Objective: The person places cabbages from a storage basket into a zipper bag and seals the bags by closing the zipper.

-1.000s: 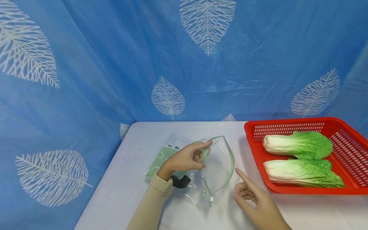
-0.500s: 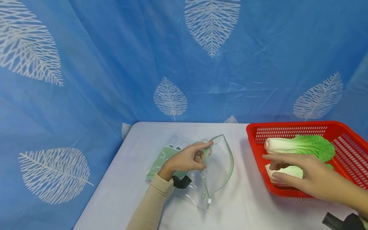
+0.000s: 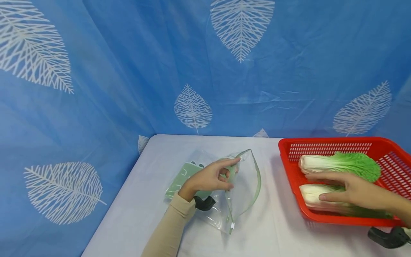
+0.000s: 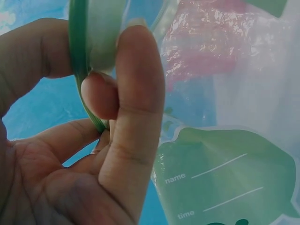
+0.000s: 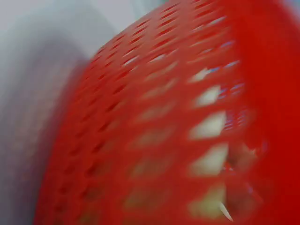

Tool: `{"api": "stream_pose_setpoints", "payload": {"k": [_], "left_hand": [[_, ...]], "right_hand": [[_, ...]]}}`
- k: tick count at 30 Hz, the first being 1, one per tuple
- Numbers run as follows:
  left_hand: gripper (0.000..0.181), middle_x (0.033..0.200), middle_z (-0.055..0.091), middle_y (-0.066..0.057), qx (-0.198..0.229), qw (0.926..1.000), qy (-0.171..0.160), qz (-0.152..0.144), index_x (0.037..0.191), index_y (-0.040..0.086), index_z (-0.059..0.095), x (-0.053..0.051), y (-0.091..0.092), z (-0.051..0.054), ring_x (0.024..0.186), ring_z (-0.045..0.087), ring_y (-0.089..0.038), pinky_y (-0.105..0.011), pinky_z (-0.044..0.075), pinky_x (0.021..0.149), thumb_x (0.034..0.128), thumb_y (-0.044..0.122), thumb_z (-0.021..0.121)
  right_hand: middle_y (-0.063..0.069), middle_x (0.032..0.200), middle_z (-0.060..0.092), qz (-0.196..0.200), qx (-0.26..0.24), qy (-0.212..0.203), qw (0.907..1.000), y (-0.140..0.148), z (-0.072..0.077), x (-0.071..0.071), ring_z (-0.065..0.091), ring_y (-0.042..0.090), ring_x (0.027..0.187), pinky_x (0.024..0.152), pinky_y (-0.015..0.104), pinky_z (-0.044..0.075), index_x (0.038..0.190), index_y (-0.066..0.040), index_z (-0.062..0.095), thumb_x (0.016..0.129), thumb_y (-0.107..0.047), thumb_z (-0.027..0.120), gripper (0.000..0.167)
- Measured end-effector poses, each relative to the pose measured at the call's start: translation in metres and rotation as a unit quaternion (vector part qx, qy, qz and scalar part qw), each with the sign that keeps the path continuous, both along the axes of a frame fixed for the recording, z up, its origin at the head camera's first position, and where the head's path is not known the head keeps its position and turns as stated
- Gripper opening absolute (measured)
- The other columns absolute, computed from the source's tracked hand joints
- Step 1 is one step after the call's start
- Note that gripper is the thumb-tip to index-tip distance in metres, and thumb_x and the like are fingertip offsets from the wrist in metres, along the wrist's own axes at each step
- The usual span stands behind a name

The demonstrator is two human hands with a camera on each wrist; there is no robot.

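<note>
A clear zip bag (image 3: 245, 185) with green edging lies on the table, its mouth spread apart. My left hand (image 3: 208, 177) has its fingers curled round the green rim; in the left wrist view the left hand (image 4: 112, 122) grips that edge beside a green label (image 4: 229, 178). Over the red basket (image 3: 289, 171), my right hand (image 3: 350, 189) hovers with thumb and fingers apart, above the nearer cabbage (image 3: 314, 196). Whether it touches the cabbage cannot be told. The right wrist view is filled by the blurred basket wall (image 5: 140, 117).
Behind the nearer cabbage, another cabbage (image 3: 350, 164) lies in the basket. The white table (image 3: 135, 221) meets a blue curtain (image 3: 144, 71) with white leaf prints at the back and left.
My right hand has moved from beside the bag mouth rightward to over the nearer cabbage in the basket. The left hand stays on the bag's rim.
</note>
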State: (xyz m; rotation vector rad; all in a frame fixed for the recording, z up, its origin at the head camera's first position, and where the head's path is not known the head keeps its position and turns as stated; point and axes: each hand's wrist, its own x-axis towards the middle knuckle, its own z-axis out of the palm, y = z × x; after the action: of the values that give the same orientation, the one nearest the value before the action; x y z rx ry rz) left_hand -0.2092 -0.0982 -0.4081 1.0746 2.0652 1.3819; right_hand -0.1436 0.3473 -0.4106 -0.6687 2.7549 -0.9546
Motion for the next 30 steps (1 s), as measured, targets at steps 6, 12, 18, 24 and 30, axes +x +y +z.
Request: {"api": "stream_pose_setpoints", "payload": {"k": [6, 12, 18, 24, 30], "left_hand": [[0.084, 0.141, 0.042, -0.011, -0.010, 0.9999, 0.007, -0.001, 0.163, 0.010, 0.026, 0.000, 0.003, -0.002, 0.085, 0.048, -0.009, -0.022, 0.048, 0.069, 0.0933, 0.000, 0.072], [0.084, 0.138, 0.043, -0.009, -0.015, 0.9998, 0.004, 0.010, 0.163, 0.012, 0.027, 0.000, 0.002, -0.003, 0.086, 0.049, -0.009, -0.022, 0.050, 0.070, 0.0931, 0.001, 0.072], [0.084, 0.144, 0.042, -0.011, -0.010, 0.9999, 0.002, 0.006, 0.164, 0.014, 0.026, -0.002, 0.001, -0.007, 0.086, 0.050, -0.011, -0.024, 0.050, 0.069, 0.0938, 0.002, 0.072], [0.084, 0.139, 0.043, -0.009, -0.019, 0.9998, 0.006, 0.007, 0.164, 0.015, 0.025, -0.002, 0.002, -0.007, 0.083, 0.050, -0.010, -0.024, 0.049, 0.067, 0.0943, 0.003, 0.071], [0.086, 0.131, 0.044, -0.008, -0.021, 0.9997, -0.003, 0.010, 0.165, 0.017, 0.022, -0.003, 0.002, -0.008, 0.082, 0.049, -0.011, -0.024, 0.050, 0.067, 0.0949, 0.002, 0.071]], "right_hand": [[-0.005, 0.143, 0.059, -0.015, 0.026, -0.005, 0.9995, 0.004, -0.011, 0.005, 0.044, -0.015, 0.120, 0.082, 0.025, 0.052, 0.141, -0.033, 0.063, 0.087, -0.037, 0.081, 0.057], [-0.005, 0.141, 0.061, 0.009, 0.033, 0.020, 0.9992, 0.000, -0.016, 0.002, 0.047, -0.013, 0.124, 0.086, 0.025, 0.053, 0.141, -0.036, 0.063, 0.085, -0.039, 0.083, 0.060], [-0.009, 0.140, 0.061, 0.016, 0.041, 0.021, 0.9988, -0.001, -0.020, 0.001, 0.051, -0.008, 0.123, 0.087, 0.025, 0.053, 0.142, -0.037, 0.062, 0.084, -0.041, 0.084, 0.062], [-0.012, 0.137, 0.062, 0.021, 0.033, 0.033, 0.9987, 0.000, -0.023, 0.002, 0.052, -0.007, 0.123, 0.088, 0.023, 0.052, 0.139, -0.036, 0.065, 0.084, -0.038, 0.084, 0.059], [-0.012, 0.135, 0.064, 0.033, 0.025, 0.057, 0.9975, 0.000, -0.022, 0.001, 0.053, -0.007, 0.122, 0.088, 0.019, 0.051, 0.138, -0.033, 0.066, 0.084, -0.037, 0.084, 0.057]]}}
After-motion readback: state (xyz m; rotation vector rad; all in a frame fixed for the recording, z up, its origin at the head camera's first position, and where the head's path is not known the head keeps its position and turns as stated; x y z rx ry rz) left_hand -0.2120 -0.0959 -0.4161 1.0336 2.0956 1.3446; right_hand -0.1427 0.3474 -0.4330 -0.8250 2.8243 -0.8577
